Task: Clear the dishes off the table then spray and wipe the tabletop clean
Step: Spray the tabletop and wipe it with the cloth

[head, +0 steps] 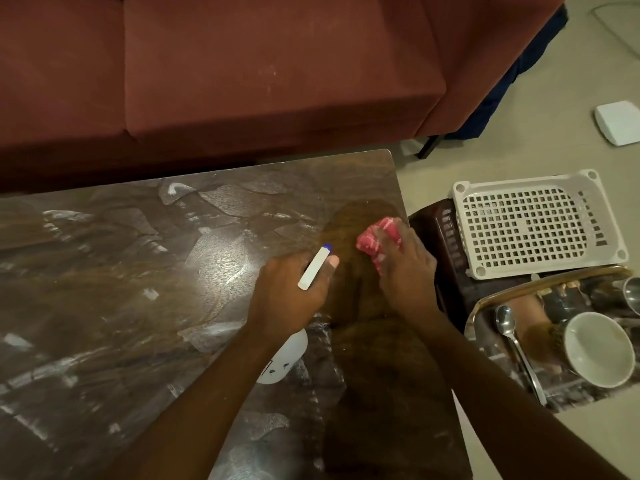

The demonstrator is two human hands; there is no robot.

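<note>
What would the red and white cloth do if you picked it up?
The red and white cloth is bunched in folds under the right hand, so it would probably flop. It looks thin, so likely light.

Under right fingers (410,245), cloth (372,242) on the counter (138,271); in left fingers (330,265), just beside, spray bottle (313,270). Right of both: basket (533,223), tray (478,306) holding cup (599,351) and spoon (512,337).

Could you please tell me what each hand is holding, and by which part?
The left hand grips the spray bottle below its nozzle; the right hand clutches the bunched red cloth.
</note>
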